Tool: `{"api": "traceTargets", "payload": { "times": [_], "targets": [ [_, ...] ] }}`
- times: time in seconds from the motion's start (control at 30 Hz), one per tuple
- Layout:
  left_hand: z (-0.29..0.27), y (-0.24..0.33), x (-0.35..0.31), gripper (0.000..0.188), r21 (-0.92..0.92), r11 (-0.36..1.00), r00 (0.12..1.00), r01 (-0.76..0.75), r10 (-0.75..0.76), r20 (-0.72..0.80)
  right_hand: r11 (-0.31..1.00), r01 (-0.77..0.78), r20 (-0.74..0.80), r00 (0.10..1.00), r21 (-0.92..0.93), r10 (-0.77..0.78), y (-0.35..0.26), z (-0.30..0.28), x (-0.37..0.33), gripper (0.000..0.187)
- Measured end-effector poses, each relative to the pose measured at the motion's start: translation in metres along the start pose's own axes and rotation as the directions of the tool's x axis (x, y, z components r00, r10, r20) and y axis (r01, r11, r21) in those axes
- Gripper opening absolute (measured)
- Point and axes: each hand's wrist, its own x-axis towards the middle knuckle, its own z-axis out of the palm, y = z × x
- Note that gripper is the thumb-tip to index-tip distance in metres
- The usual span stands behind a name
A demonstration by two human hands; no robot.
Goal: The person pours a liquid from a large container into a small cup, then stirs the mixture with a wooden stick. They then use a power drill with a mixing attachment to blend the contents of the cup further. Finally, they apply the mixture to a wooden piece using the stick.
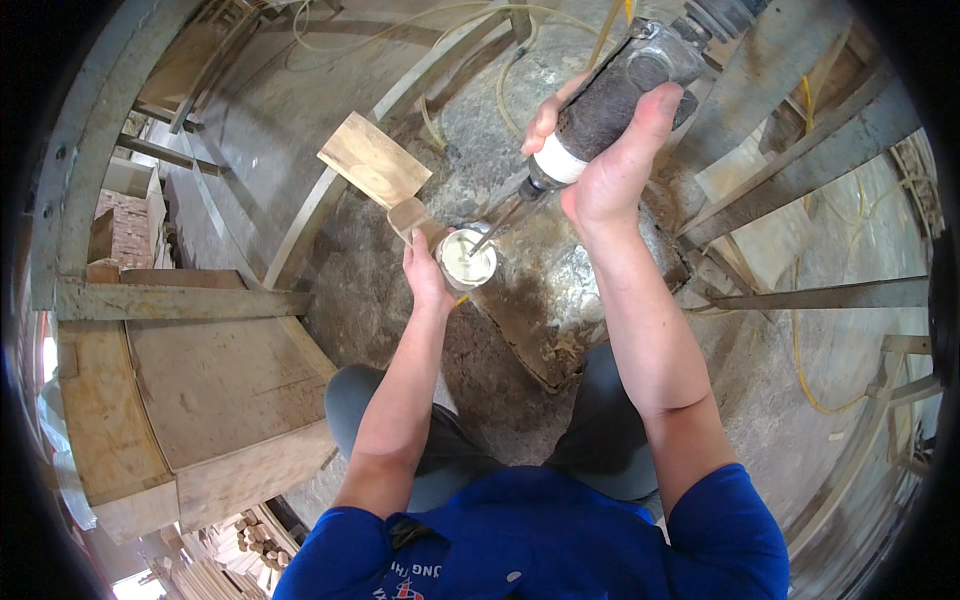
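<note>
Paste of cream colour (458, 268) lies in a small round cup (470, 287), and from my distance I see this cup near the middle of the head view, above the stained floor (365, 290). My left hand (430, 275) holds it from its left side: the fingers are bent against the cup, though I cannot tell how far they go around, because the cup hides part of them. The thumb of this hand is at a brownish flat piece (410, 215), and just beyond this piece is a rectangular wooden board (375, 160); I cannot tell if these two are joined.

My right hand (612, 185) has hold of a dark power drill (610, 105) with a white collar (558, 162). Its fingers are wrapped around the body, with the thumb on the right side. From the chuck (531, 188), a thin metal rod (507, 219) goes down at a slant, and its end is in the paste. I cannot tell if the rod turns. To the left I see a wooden box (225, 390) close to a metal frame bar (185, 300); to the right, a yellow hose (808, 390).
</note>
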Motion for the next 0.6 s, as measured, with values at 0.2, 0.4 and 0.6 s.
{"api": "traceTargets", "payload": {
  "times": [0.2, 0.4, 0.6],
  "targets": [
    [-0.011, -0.009, 0.008, 0.032, -0.005, 1.0, 0.993, 0.012, -0.012, 0.118, 0.998, -0.056, 0.037, 0.998, 0.019, 0.055, -0.001, 0.002, 0.0, 0.076],
    [-0.009, -0.009, 0.006, 0.034, -0.027, 0.996, 0.991, 0.083, -0.079, 0.11, 0.996, -0.058, 0.045, 0.997, 0.072, 0.055, -0.009, -0.002, 0.004, 0.076],
    [-0.012, -0.01, 0.006, 0.036, -0.025, 0.997, 0.985, 0.079, -0.074, 0.156, 0.993, -0.061, 0.048, 0.997, 0.102, 0.056, -0.008, -0.002, 0.003, 0.076]
  ]
}}
